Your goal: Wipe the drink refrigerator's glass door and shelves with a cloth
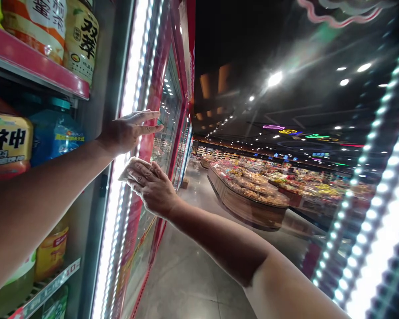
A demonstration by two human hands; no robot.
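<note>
My left hand (128,132) reaches out with its fingers stretched forward, in front of the bright LED strip (134,84) along the fridge's edge. It holds nothing; whether it touches the frame I cannot tell. Lower down, my right hand (153,186) presses a folded pale cloth (123,173) against the lit strip, fingers laid over it. Most of the cloth is hidden beneath the palm and fingers. Just beyond both hands runs the red door frame (147,148) with its glass.
Drink bottles (81,42) line the fridge shelves at left, behind a red shelf edge (36,60). A price rail (53,283) runs lower down. Another lit strip (379,248) slants along the right. Display islands of packaged goods (252,186) stand on the grey floor (189,270) beyond.
</note>
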